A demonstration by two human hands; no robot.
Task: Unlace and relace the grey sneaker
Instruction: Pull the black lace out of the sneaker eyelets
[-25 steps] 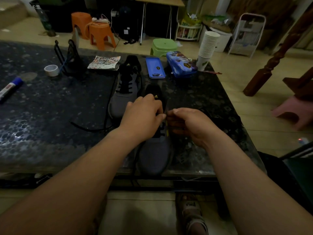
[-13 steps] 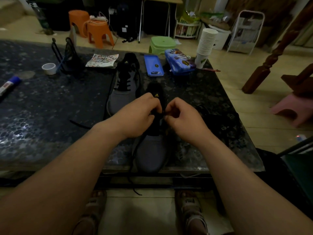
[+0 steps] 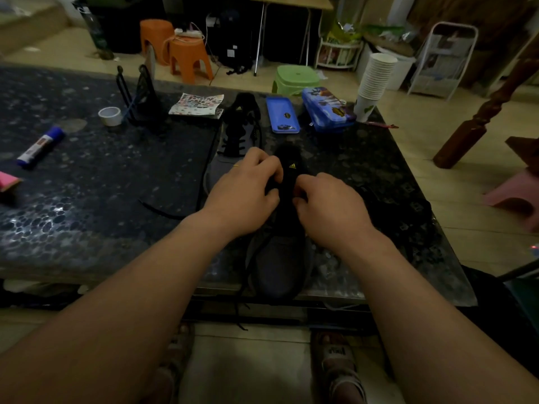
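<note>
A grey sneaker (image 3: 280, 263) with a black tongue lies at the near edge of the dark table (image 3: 87, 199), toe toward me. My left hand (image 3: 248, 191) and my right hand (image 3: 329, 208) sit on either side of its tongue, fingers curled in at the eyelets. Both seem to pinch the black lace (image 3: 248, 275), though the fingertips hide the grip. One lace end hangs over the table edge. A second grey sneaker (image 3: 236, 147) lies behind, laced, with a loose lace trailing left.
On the table stand a blue case (image 3: 282, 115), a blue pencil box (image 3: 328, 112), a stack of paper cups (image 3: 374, 83), a sticker sheet (image 3: 198, 104), a tape roll (image 3: 110, 115), a black stand (image 3: 140, 97) and a glue stick (image 3: 40, 148). Stools stand on the floor beyond.
Both hands have moved up the sneaker toward the top of the tongue and come closer together. The right hand drew in from the side.
</note>
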